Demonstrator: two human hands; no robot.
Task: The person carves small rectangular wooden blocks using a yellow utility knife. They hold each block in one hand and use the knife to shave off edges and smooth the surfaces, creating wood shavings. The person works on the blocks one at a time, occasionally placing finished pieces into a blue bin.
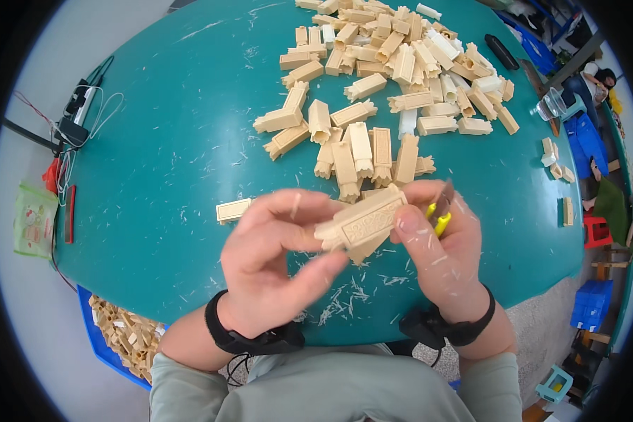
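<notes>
Above the green table, a beige moulded block (374,224) with a raised pattern on its face and a notched end is held tilted between both hands. My left hand (271,257) has its fingers round the notched left end, thumb below it. My right hand (446,250) pinches the other end between thumb and fingers. Tucked in that same hand is a small yellow-handled knife (442,224), its blade pointing up and away from the block. One more beige block (233,210) lies beside my left hand. Thin pale shavings (344,299) are scattered below the hands.
A large pile of beige and white blocks (401,63) covers the table's far middle. Farther right lie a black case (501,52) and a clear jar (550,104). At left are cables and a power strip (84,105). A blue bin (100,341) of pieces stands lower left.
</notes>
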